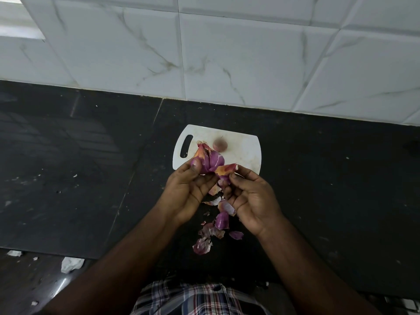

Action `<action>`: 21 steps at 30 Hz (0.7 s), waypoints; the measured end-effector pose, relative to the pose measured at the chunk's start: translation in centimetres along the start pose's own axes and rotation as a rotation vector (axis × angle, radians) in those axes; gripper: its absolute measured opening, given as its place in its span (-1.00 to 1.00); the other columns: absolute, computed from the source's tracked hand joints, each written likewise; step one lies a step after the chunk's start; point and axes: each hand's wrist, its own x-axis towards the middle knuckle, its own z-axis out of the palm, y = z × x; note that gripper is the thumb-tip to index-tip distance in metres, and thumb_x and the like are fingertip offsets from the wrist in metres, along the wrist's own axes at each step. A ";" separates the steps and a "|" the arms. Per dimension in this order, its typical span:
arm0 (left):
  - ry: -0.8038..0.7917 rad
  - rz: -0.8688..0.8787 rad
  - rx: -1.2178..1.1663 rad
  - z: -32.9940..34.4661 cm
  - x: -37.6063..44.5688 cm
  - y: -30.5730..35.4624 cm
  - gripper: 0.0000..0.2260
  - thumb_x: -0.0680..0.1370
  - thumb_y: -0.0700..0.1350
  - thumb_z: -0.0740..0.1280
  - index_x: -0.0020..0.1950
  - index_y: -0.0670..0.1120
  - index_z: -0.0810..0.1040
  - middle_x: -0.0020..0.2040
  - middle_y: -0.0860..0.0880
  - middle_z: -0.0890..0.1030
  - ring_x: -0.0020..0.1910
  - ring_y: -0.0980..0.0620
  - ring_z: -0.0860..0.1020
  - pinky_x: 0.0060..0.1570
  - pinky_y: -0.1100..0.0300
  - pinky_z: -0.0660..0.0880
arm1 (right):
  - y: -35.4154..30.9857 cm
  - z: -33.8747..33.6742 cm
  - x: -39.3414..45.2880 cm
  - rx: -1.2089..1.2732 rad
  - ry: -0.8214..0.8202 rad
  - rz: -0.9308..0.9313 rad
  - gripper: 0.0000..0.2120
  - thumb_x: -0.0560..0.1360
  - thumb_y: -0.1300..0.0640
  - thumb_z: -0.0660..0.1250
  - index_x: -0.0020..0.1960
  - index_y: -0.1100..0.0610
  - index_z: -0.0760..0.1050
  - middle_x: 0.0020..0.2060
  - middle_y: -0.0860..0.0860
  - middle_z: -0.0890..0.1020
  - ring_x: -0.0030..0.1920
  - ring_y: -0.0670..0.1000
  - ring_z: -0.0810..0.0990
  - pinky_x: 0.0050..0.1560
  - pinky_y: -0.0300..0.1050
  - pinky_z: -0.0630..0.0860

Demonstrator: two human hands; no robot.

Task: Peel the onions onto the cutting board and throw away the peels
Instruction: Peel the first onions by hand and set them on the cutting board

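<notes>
A small white cutting board (243,153) with a handle slot lies on the black counter. One peeled purple onion (220,144) rests on it. Just in front of the board, my left hand (189,192) grips a purple onion (212,161) whose dry skin is partly loose. My right hand (251,198) pinches an orange-purple strip of peel (226,169) still joined to that onion. Several torn peels (216,226) lie scattered on the counter below and between my hands.
The black stone counter (91,167) runs left and right, backed by a white marble-tiled wall (227,53). Small white scraps (71,264) lie near the counter's front left edge. My checked shirt (195,298) shows at the bottom.
</notes>
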 end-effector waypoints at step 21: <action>0.147 0.068 -0.113 -0.1 0.6 1.0 -0.61 0.59 0.01 0.27 0.30 -0.23 0.51 0.23 -0.32 0.62 0.24 -0.23 0.61 0.28 -0.08 0.53 | 2.4 -2.5 1.9 -1.198 0.204 -0.752 -0.76 0.51 0.40 0.32 -0.04 0.09 0.62 -0.11 -0.09 0.64 -0.06 -0.17 0.61 -0.02 -0.33 0.52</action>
